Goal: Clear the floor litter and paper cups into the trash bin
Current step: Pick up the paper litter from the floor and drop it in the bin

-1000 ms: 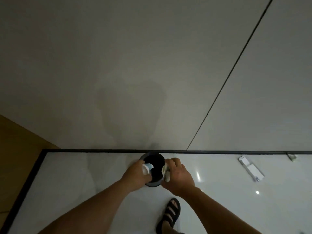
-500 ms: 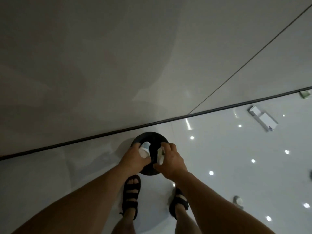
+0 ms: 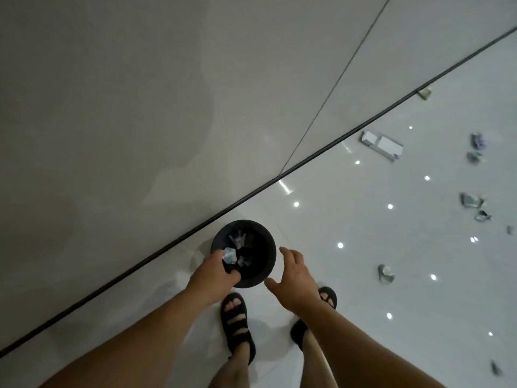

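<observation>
The round black trash bin (image 3: 268, 264) stands on the glossy white floor by the wall's dark baseboard, with several pale crumpled scraps (image 3: 238, 238) inside. My left hand (image 3: 213, 273) reaches over the bin's near-left rim and pinches a small pale paper cup (image 3: 229, 255) between fingers and thumb above the opening. To the right of the bin, my right hand (image 3: 294, 278) hovers with fingers spread and nothing in it.
Litter lies scattered on the floor to the right: a flat white box (image 3: 382, 145), a crumpled piece (image 3: 386, 273), more scraps (image 3: 471, 201) farther right and one by the baseboard (image 3: 425, 94). My sandalled feet (image 3: 237, 326) stand just behind the bin.
My right hand has let go of its white piece and opened beside the bin. The view has swung, showing more floor and litter on the right.
</observation>
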`<action>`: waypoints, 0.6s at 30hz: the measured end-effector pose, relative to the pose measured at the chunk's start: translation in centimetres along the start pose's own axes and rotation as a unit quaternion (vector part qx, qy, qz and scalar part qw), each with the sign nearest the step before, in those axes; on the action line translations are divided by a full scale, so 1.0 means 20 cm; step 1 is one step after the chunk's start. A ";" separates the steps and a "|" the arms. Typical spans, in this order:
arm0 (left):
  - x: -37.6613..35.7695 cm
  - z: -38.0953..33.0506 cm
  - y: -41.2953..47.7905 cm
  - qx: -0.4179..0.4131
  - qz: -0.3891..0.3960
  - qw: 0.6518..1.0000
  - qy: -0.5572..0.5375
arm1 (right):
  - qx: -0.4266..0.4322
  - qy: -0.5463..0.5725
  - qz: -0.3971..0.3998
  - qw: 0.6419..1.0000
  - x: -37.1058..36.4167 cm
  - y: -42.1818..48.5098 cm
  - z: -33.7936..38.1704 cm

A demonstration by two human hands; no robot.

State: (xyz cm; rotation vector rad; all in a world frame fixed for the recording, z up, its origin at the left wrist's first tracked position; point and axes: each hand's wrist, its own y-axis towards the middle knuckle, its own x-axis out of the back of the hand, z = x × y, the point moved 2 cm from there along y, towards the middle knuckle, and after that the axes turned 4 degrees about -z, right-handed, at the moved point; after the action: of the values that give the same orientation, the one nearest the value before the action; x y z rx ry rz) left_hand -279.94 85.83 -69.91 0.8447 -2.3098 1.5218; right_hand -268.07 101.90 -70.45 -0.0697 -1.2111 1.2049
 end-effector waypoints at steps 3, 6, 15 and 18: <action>0.01 -0.21 -0.10 -0.046 0.023 0.998 0.040 | -0.048 0.032 -0.030 0.998 0.13 -0.18 -0.06; -0.06 -0.46 -0.22 -0.083 0.040 0.991 0.092 | -0.093 0.049 -0.077 0.992 0.29 -0.38 -0.18; -0.58 -1.09 -0.63 -0.222 0.155 0.940 0.207 | -0.277 0.121 -0.170 0.938 0.61 -1.08 -0.84; -0.78 -1.20 -0.81 -0.245 0.183 0.918 0.254 | -0.319 0.149 -0.183 0.918 0.60 -1.33 -1.06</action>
State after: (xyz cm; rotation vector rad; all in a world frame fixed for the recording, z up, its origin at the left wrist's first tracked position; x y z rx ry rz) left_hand -260.40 107.94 -55.20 -0.1114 -2.3368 1.0171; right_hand -236.51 110.33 -55.27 -0.4754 -1.2315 0.4190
